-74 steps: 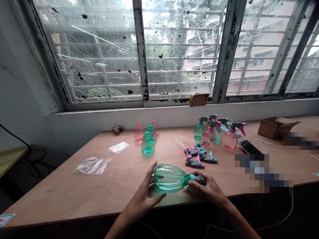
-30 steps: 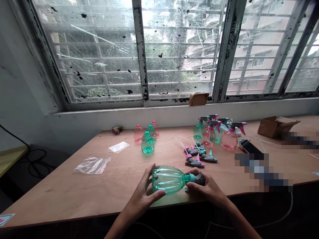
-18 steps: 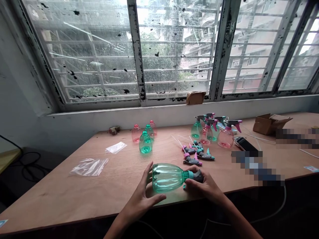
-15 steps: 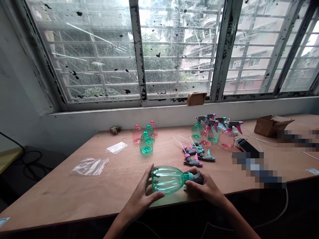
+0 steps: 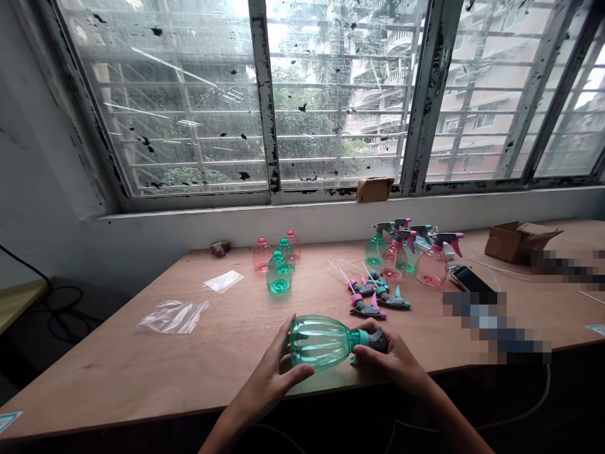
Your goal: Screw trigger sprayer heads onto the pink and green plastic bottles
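Ribbed translucent green plastic bottle: lying sideways over the near edge of the brown wooden desk, grey-and-teal plastic spray head at its neck. Left hand: grip curled around the base. Right hand: grip pinching the spray head. Just beyond, blocking the way to the back: loose grey spray heads with pink or teal parts. Behind these: upright pink and green spray bottles; to their right, open brown cardboard box. Farther left: four open-necked pink and green bottles, crumpled clear plastic bag.
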The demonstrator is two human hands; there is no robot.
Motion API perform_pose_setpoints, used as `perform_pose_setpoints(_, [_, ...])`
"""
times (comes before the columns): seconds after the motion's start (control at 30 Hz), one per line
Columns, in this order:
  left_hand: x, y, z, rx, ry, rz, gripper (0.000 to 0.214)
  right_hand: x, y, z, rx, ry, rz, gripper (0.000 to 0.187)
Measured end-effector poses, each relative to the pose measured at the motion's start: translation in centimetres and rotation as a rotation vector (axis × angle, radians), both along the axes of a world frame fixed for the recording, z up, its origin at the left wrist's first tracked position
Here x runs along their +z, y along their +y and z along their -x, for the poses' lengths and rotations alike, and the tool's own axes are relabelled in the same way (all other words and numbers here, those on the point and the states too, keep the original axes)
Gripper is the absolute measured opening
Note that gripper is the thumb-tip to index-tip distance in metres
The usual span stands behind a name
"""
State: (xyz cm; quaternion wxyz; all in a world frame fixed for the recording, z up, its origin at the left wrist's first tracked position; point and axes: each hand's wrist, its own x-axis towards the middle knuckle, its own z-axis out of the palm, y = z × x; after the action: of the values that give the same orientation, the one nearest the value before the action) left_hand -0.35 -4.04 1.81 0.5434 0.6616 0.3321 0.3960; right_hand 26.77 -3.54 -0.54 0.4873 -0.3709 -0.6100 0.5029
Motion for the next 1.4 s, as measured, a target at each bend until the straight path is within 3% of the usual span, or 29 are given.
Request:
perform_pose_setpoints(0.17, [-0.08, -0.16, -0.11, 0.025, 0.040, -0.126, 0.088, 0.19, -0.11, -0.04, 0.000, -0.014, 0.000, 0.033])
perform_pose_setpoints(0.37, [0.16, -0.29, -0.24, 0.064, 0.002, -0.044, 0.084, 0.32, -0.22, -0.06, -0.004, -0.025, -0.008, 0.033])
perform_pose_setpoints(0.57, [-0.25, 0.06, -0.02, 0.058, 0.073, -0.171, 0.085, 0.06, 0.10, -0.06, -0.017, -0.031, -0.051, 0.032])
perform_pose_setpoints(0.67, [-0.32, 0.01, -0.06, 0.056, 0.043, -0.113, 0.096, -0.05, 0.19, -0.09, -0.019, -0.036, -0.053, 0.032])
perform_pose_setpoints(0.77, [-0.24, -0.06, -0.07, 0.068, 0.015, -0.052, 0.089, -0.06, 0.18, -0.12, -0.020, -0.042, -0.051, 0.033])
perform_pose_setpoints(1.0, [0.02, -0.31, -0.07, 0.009, 0.050, -0.149, 0.090, -0.06, 0.12, -0.05, 0.004, 0.039, 0.001, 0.032])
perform_pose_setpoints(1.1, [0.02, -0.37, -0.13, 0.008, 0.009, -0.069, 0.098, 0.06, 0.06, -0.05, 0.003, 0.012, -0.018, 0.031])
perform_pose_setpoints(1.2, [0.03, -0.30, -0.11, 0.015, -0.018, 0.000, 0.090, 0.16, 0.04, -0.09, -0.010, -0.020, -0.036, 0.031])
perform_pose_setpoints(1.4, [0.22, -0.31, -0.02, -0.006, 0.053, -0.127, 0.090, 0.01, 0.10, -0.08, -0.013, -0.010, -0.033, 0.032])
